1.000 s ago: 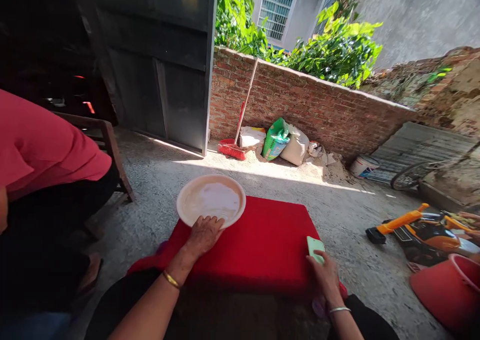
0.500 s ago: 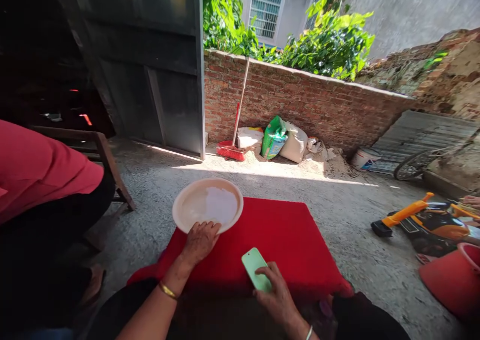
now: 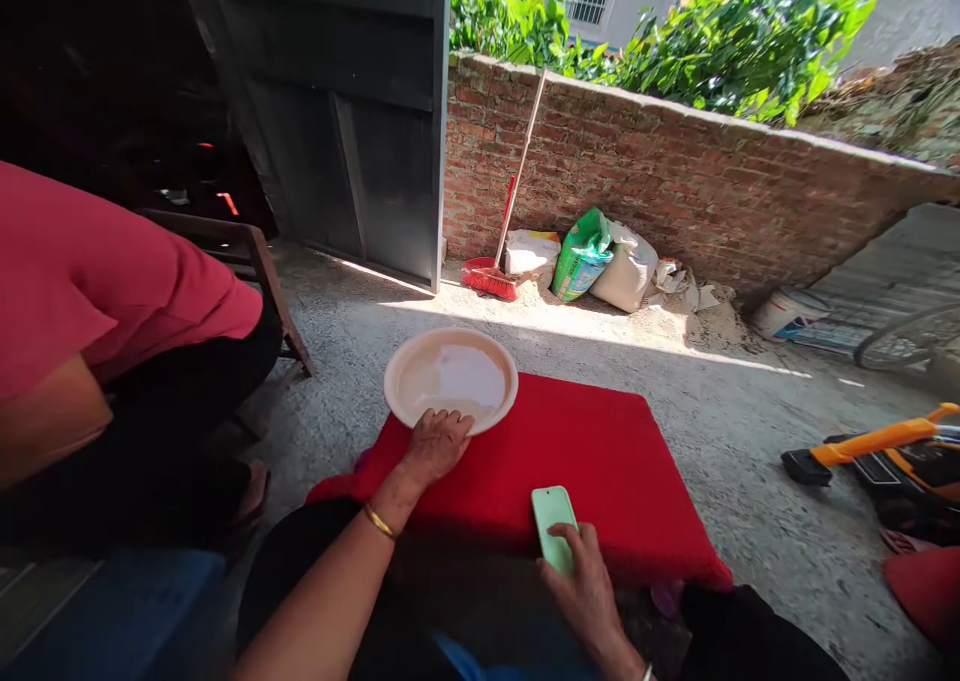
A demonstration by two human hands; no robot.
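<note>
A pale pink basin [image 3: 397, 386] with water in it stands at the far left corner of a table draped in red cloth [image 3: 600, 441]. My left hand [image 3: 437, 448] grips its near rim, fingers curled over the edge. Near the front edge of the cloth, my right hand [image 3: 589, 576] holds a light green smartphone [image 3: 553, 513]. Its index finger lies bent over the phone's face. Whether the phone touches the cloth I cannot tell.
At left a person in a red top [image 3: 142, 271] sits on a wooden chair [image 3: 266, 281]. A yellow and black toy vehicle [image 3: 885, 451] and a red bucket [image 3: 930, 586] are at right. Sacks [image 3: 581, 256] and a broom [image 3: 495, 283] lean by the brick wall [image 3: 637, 171].
The view has swung left and down, so the scene sits further right. My left hand stays on the basin rim and my right hand keeps the phone. More of the seated person shows.
</note>
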